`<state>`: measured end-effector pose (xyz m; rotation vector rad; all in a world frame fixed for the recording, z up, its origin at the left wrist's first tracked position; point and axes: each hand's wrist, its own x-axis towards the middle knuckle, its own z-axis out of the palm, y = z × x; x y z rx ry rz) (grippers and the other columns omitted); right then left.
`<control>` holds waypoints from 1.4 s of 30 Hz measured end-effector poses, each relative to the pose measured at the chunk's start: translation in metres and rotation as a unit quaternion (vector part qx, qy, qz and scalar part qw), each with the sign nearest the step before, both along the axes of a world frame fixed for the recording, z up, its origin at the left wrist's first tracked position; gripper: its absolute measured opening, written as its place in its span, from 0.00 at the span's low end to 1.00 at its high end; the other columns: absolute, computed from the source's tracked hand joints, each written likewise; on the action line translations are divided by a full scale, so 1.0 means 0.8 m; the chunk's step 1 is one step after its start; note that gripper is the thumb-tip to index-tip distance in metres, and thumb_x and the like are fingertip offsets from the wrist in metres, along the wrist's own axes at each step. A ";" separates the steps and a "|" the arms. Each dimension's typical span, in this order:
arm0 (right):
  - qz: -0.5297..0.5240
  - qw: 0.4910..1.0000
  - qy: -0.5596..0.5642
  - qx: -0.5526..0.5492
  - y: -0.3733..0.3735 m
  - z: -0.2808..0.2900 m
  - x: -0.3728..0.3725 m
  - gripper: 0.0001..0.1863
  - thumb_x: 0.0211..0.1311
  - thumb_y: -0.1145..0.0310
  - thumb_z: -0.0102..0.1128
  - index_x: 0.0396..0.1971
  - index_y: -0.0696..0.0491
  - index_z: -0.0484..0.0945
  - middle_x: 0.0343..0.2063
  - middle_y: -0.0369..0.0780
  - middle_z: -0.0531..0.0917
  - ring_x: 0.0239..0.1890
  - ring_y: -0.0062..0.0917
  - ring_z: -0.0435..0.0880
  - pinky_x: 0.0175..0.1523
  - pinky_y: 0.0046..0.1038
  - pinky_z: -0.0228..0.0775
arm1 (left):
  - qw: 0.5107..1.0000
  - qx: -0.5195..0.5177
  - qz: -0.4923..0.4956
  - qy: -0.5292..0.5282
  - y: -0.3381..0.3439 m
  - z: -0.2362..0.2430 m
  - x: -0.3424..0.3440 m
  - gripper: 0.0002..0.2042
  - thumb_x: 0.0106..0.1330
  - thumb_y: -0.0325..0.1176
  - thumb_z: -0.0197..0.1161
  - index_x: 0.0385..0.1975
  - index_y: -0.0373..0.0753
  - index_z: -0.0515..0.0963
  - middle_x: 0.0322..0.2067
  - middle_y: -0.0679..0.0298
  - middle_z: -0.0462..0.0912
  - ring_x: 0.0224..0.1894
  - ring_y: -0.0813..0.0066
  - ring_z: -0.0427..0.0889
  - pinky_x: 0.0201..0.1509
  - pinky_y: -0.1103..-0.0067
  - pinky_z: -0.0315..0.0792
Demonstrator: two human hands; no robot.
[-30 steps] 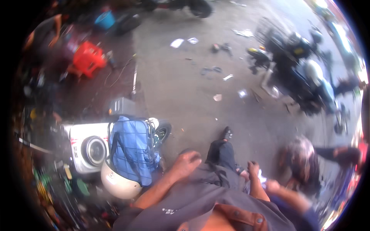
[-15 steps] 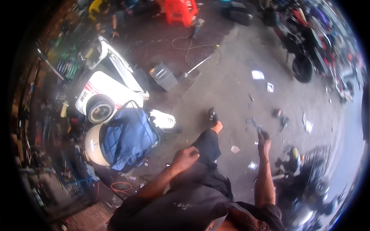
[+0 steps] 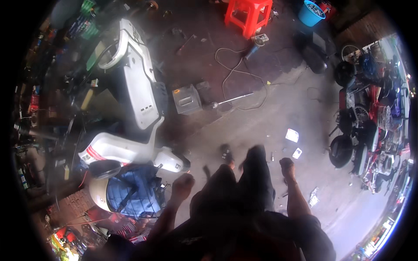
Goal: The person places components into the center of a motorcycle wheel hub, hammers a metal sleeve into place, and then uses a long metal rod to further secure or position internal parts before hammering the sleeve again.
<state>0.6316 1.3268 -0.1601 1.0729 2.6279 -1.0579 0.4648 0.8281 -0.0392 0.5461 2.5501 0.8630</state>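
My left hand (image 3: 183, 187) hangs curled, close to the rear end of a white scooter (image 3: 141, 93). Its fingers are closed, and whatever they may hold is hidden. To the right of my legs, my right hand (image 3: 287, 168) is closed like a fist above the grey floor, and its contents cannot be made out. A blue bag (image 3: 135, 189) under dark straps lies by the scooter's rear, left of my left hand. Beside the bag is a cream helmet-like shell (image 3: 99, 191).
A grey box-shaped battery (image 3: 187, 99) and a metal rod tool (image 3: 233, 99) lie ahead. Beyond them are a corded power tool (image 3: 252, 48), a red stool (image 3: 248, 16) and a blue bucket (image 3: 311, 13). Motorbikes (image 3: 363, 122) crowd the right; white scraps (image 3: 292, 135) dot the floor.
My view has shifted: scooter and battery sit lower, and the blue bucket has come in. A person at the far left is out of view. My hands have swung, the left lower and farther left.
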 end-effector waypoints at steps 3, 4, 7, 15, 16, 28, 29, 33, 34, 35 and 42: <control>0.081 0.987 -0.134 0.037 0.070 -0.024 -0.017 0.14 0.54 0.59 0.62 0.34 0.55 0.82 0.38 0.48 0.84 0.44 0.42 0.82 0.49 0.36 0.73 | 0.989 -0.066 -0.069 0.115 0.020 -0.004 -0.054 0.03 0.62 0.28 0.59 0.28 0.37 0.76 0.29 0.56 0.79 0.34 0.54 0.80 0.39 0.68 0.75; 0.077 0.985 -0.151 0.038 0.085 -0.025 -0.038 0.14 0.53 0.59 0.63 0.32 0.54 0.82 0.37 0.47 0.84 0.44 0.39 0.83 0.50 0.36 0.73 | 0.997 -0.008 0.024 0.072 0.032 -0.011 -0.064 0.03 0.61 0.27 0.59 0.28 0.36 0.76 0.30 0.56 0.80 0.33 0.56 0.80 0.37 0.69 0.75; -0.033 0.973 -0.226 -0.037 0.138 -0.005 -0.129 0.15 0.52 0.59 0.64 0.33 0.55 0.82 0.34 0.47 0.85 0.42 0.39 0.83 0.48 0.38 0.73 | 0.987 -0.017 0.159 -0.009 0.090 -0.021 -0.107 0.03 0.59 0.28 0.62 0.30 0.37 0.79 0.32 0.55 0.81 0.34 0.58 0.81 0.37 0.70 0.75; 0.276 0.949 -0.138 0.060 0.277 -0.072 -0.545 0.09 0.54 0.62 0.64 0.30 0.51 0.82 0.32 0.41 0.85 0.35 0.32 0.84 0.39 0.35 0.74 | 0.926 -0.056 0.360 -0.103 0.232 -0.014 -0.212 0.04 0.60 0.32 0.62 0.28 0.40 0.81 0.30 0.58 0.83 0.38 0.60 0.83 0.39 0.70 0.76; 0.228 0.960 -0.161 0.012 0.271 -0.061 -0.617 0.10 0.54 0.61 0.64 0.32 0.51 0.82 0.35 0.40 0.85 0.39 0.32 0.84 0.41 0.36 0.74 | 0.945 -0.092 0.301 -0.090 0.242 -0.004 -0.217 0.05 0.60 0.33 0.62 0.30 0.41 0.81 0.30 0.58 0.83 0.38 0.60 0.83 0.40 0.69 0.76; 0.355 0.925 -0.135 -0.011 0.102 0.028 -1.161 0.15 0.54 0.60 0.63 0.37 0.54 0.81 0.36 0.45 0.85 0.42 0.37 0.84 0.49 0.36 0.73 | 0.937 -0.100 0.330 -0.058 0.368 0.041 -0.506 0.07 0.55 0.30 0.64 0.32 0.37 0.80 0.35 0.56 0.83 0.35 0.58 0.84 0.38 0.70 0.78; 0.357 0.923 -0.137 -0.047 0.086 0.012 -1.180 0.15 0.54 0.60 0.63 0.38 0.54 0.82 0.35 0.45 0.85 0.42 0.37 0.84 0.49 0.36 0.74 | 0.931 -0.065 0.356 -0.054 0.370 0.038 -0.540 0.06 0.58 0.34 0.59 0.29 0.39 0.78 0.30 0.56 0.80 0.35 0.56 0.82 0.37 0.67 0.75; 0.494 0.869 -0.034 0.011 0.009 -0.096 -1.227 0.17 0.53 0.58 0.63 0.38 0.53 0.82 0.34 0.44 0.85 0.41 0.37 0.84 0.48 0.35 0.74 | 0.903 -0.015 0.420 -0.089 0.343 -0.017 -0.624 0.08 0.56 0.31 0.64 0.35 0.39 0.81 0.34 0.56 0.83 0.37 0.55 0.84 0.37 0.69 0.77; 0.493 0.869 -0.035 0.013 -0.012 -0.117 -1.268 0.17 0.53 0.58 0.63 0.38 0.53 0.82 0.34 0.44 0.85 0.41 0.37 0.84 0.48 0.35 0.74 | 0.903 -0.013 0.419 -0.089 0.339 -0.029 -0.680 0.08 0.56 0.31 0.64 0.35 0.39 0.81 0.34 0.56 0.83 0.37 0.55 0.84 0.37 0.69 0.77; 0.489 0.864 -0.114 0.020 -0.030 -0.122 -1.289 0.18 0.53 0.56 0.62 0.38 0.53 0.82 0.35 0.45 0.85 0.40 0.38 0.84 0.48 0.36 0.74 | 0.884 -0.065 0.431 -0.170 0.341 -0.010 -0.732 0.09 0.57 0.32 0.63 0.36 0.39 0.81 0.34 0.54 0.83 0.36 0.54 0.84 0.36 0.67 0.77; 0.582 0.801 -0.127 0.062 -0.133 -0.343 -1.412 0.22 0.57 0.55 0.62 0.47 0.53 0.77 0.42 0.49 0.83 0.49 0.44 0.81 0.54 0.43 0.72 | 0.834 -0.043 0.500 -0.229 0.327 -0.131 -0.799 0.08 0.59 0.34 0.61 0.35 0.39 0.78 0.31 0.51 0.82 0.33 0.49 0.83 0.35 0.63 0.76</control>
